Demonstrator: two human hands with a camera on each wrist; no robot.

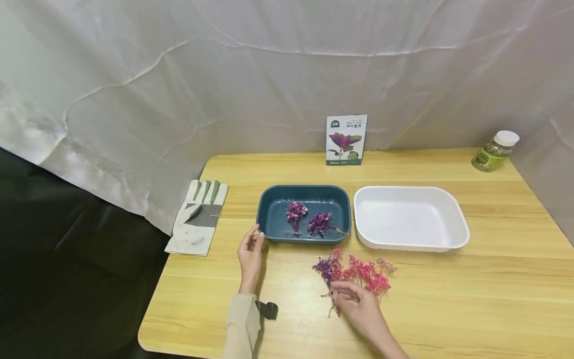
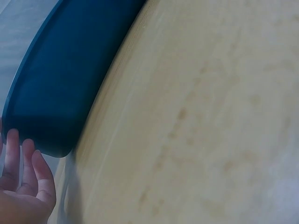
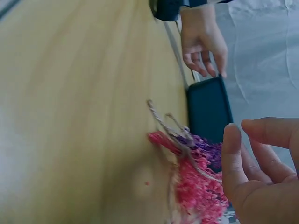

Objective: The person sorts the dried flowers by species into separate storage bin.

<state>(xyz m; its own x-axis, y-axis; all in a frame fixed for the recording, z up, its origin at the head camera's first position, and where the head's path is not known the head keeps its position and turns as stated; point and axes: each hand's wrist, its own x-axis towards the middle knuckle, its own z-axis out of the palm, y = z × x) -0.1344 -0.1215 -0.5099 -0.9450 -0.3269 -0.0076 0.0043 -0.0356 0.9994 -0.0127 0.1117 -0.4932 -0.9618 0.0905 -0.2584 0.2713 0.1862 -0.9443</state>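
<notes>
My left hand (image 1: 250,259) is at the near left corner of the teal tray (image 1: 305,241); in the left wrist view its relaxed fingertips touch the tray's edge. Two purple flower bunches (image 1: 296,213) lie inside, stems tied with twine. On the table in front are a purple bunch (image 1: 325,269) and pink bunches (image 1: 365,273). Over their stems hovers my right hand (image 1: 358,309). The right wrist view shows its thumb and index fingertip (image 3: 237,126) close together, with a narrow gap and nothing visible between them, beside the pink flowers (image 3: 198,191).
A white tray (image 1: 410,219) stands right of the teal one. At the far left lies a pair of white and grey gloves (image 1: 199,219). A seed packet (image 1: 346,142) leans at the back, and a jar with a white lid (image 1: 495,152) stands at the back right.
</notes>
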